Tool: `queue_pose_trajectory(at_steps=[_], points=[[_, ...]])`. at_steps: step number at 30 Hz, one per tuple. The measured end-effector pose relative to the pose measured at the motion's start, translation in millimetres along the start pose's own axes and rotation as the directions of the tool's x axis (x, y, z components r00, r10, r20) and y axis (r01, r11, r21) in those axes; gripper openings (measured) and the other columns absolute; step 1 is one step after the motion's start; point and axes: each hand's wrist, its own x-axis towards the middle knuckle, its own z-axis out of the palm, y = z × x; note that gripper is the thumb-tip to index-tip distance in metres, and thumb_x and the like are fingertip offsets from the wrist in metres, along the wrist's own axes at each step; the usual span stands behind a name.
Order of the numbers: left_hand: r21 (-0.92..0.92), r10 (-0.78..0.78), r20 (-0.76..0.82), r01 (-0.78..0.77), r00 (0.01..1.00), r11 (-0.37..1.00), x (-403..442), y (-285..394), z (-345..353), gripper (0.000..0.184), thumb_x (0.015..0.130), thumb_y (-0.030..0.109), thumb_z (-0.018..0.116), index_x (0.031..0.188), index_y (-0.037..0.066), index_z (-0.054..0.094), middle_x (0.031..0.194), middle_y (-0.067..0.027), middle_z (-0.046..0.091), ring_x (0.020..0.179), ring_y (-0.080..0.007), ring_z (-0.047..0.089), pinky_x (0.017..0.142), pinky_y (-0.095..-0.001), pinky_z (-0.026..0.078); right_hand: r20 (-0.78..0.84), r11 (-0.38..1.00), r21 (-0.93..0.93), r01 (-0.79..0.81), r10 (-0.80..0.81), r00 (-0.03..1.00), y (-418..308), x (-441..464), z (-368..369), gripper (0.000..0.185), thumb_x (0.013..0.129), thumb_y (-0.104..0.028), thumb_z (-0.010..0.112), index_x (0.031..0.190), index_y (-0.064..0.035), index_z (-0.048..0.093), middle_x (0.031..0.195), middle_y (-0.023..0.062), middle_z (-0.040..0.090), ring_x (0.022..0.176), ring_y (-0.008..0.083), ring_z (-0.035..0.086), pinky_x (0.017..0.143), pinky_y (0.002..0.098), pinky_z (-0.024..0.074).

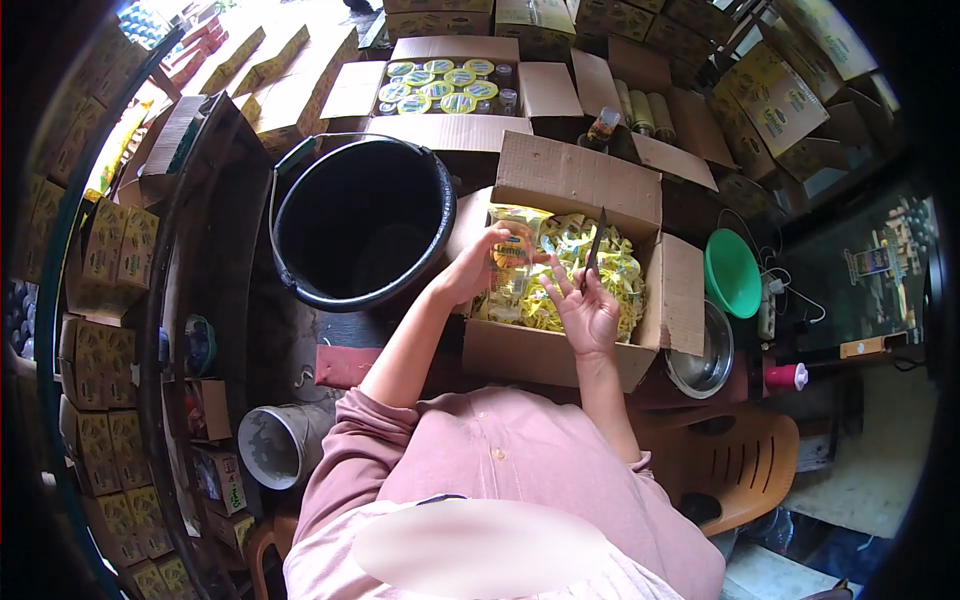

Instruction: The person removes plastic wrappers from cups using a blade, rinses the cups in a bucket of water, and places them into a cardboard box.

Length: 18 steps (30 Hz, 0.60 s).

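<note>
My left hand (pixel 472 268) is closed around a clear plastic jar (pixel 510 258) with a yellow top and a lemon label, held over the left part of an open cardboard box (pixel 578 170). A heap of small yellow-and-white wrapped packets (pixel 615 265) fills that box. In my right hand (pixel 588 312) is a knife (pixel 597 240), its dark narrow blade pointing up and away from me. The fingers of this hand are partly spread, with the knife held against the palm side by the thumb. Just right of the jar, the left fingertips come close to the right fingers.
A large black bucket (pixel 448 215) stands left of the box. Behind are a carton of yellow-lidded jars (pixel 440 88) and a carton with tall cylinders (pixel 650 112). To the right sit a green bowl (pixel 733 273) and a metal bowl (pixel 712 375). A grey bucket (pixel 270 447) is lower left.
</note>
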Motion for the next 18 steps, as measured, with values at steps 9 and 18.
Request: queue_pose_trajectory(at_steps=[9,18], points=[[0.352,0.246,-0.136,-0.185,0.96,0.918,7.6,-24.6,-19.2,0.036,0.083,0.03,0.041,0.109,0.006,0.046,0.102,-0.0098,0.052,0.104,-0.0219,0.05,0.091,-0.039,0.035,-0.006,0.998,-0.063,0.01,-0.01,1.0,2.6,-7.7,6.9,0.023,0.084,-0.003,0.05,0.103,-0.0104,0.059,0.087,0.0026,0.063,0.121,0.0366,0.038,0.099,0.0522,0.0315],[-0.081,0.165,-0.01,-0.166,0.986,0.983,-18.6,-0.6,-9.0,0.042,0.083,0.038,0.041,0.111,0.008,0.051,0.093,-0.0122,0.059,0.121,-0.0298,0.04,0.088,-0.0358,0.043,-0.091,0.997,0.075,0.024,-0.017,0.996,4.9,-12.5,8.3,0.016,0.083,-0.001,0.052,0.095,-0.005,0.062,0.09,0.0068,0.063,0.118,0.0286,0.043,0.1,0.0453,0.0339]])
